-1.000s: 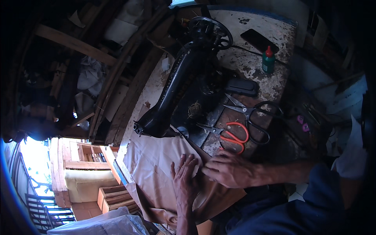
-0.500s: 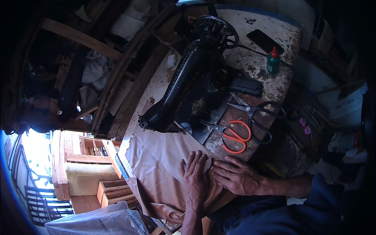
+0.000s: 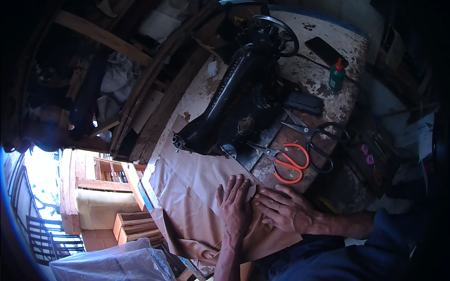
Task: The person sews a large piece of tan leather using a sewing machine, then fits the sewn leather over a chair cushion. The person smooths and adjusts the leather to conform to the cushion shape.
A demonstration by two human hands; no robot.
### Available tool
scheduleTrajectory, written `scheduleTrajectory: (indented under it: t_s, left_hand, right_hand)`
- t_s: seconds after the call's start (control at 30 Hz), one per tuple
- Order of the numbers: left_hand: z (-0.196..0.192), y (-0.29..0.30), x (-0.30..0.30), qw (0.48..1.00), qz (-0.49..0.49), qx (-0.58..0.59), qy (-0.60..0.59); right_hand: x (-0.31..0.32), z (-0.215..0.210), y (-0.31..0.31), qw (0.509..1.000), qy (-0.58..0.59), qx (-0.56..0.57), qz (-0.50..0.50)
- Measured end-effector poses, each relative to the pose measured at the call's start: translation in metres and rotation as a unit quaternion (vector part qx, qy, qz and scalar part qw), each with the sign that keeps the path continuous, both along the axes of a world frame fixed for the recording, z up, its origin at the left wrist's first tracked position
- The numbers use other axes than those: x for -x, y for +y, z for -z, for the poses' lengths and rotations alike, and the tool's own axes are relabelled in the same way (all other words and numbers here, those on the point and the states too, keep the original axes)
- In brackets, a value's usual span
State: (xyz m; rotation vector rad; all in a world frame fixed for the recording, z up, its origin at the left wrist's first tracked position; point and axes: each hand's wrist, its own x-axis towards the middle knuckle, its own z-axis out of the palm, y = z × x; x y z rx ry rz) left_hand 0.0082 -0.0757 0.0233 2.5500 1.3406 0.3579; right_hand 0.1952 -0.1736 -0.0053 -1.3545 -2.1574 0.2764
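Note:
Brown-tan fabric [image 3: 185,203], creased and loosely folded toward its near edge, lies over the front of the worktable. My left hand [image 3: 233,199] rests flat on it with its fingers stretched forward. Beside it my right hand [image 3: 287,210] also lies flat, fingers pointing left and slightly apart. A small pale piece [image 3: 251,192] shows between the two hands; what it is I cannot tell. Just beyond the fabric stands a black sewing machine [image 3: 224,100], the cloth reaching its needle end. Neither hand grips anything.
Orange-handled scissors [image 3: 300,166] and larger black-handled scissors [image 3: 323,147] lie right of the machine. Farther back are a dark oblong case [image 3: 303,103], a green bottle [image 3: 336,77] with a red cap and a black phone [image 3: 326,50]. Plastic sheeting [image 3: 112,264] covers something at lower left.
The view has shifted slightly, so the machine and scissors appear farther right. More of the fabric's near right edge shows below my right hand. Both hands stay flat on the cloth.

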Motion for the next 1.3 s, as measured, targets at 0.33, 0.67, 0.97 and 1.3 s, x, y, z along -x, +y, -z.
scheduleTrajectory:
  t_s: [0.33,0.67,0.97,1.3]
  left_hand:
    - [0.005,0.016,-0.001,1.000,0.017,-0.020,0.013]
    - [0.010,0.028,0.001,0.999,0.018,-0.043,0.011]
    - [0.020,0.050,0.012,0.995,0.062,-0.084,0.007]
    - [0.007,0.055,0.014,0.993,0.092,-0.070,0.010]
  right_hand:
    - [0.007,0.001,0.008,0.999,-0.019,-0.005,0.038]
    - [0.008,0.000,0.018,0.999,-0.034,0.013,0.036]
    - [0.015,0.001,0.030,0.996,-0.059,0.000,0.060]
    - [0.017,0.004,0.038,0.996,-0.073,0.020,0.041]
